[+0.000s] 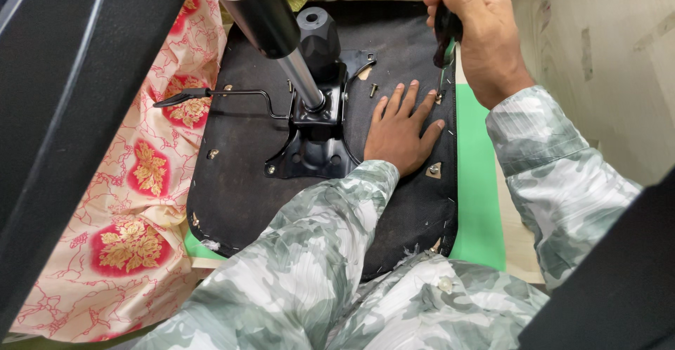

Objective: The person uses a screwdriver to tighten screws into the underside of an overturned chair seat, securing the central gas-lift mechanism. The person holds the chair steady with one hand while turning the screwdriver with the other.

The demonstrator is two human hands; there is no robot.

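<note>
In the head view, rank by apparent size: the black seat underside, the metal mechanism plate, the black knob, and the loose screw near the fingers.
1. seat underside
2. mechanism plate
3. knob
4. loose screw

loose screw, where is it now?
Head view: the loose screw lies on the black seat underside, just above the left hand and right of the metal mechanism plate.

Your left hand (401,128) and right hand (478,30) are bare: no gloves, rings or watch show on either. Both your arms are in long sleeves (309,251) of a thin, finely ribbed cloth printed in a soft camouflage of grey-green, pale grey and white patches. The sleeves reach right down to your wrists, with plain cuffs. The same cloth covers your front at the lower edge, where one small pale button (444,284) sits.
</note>
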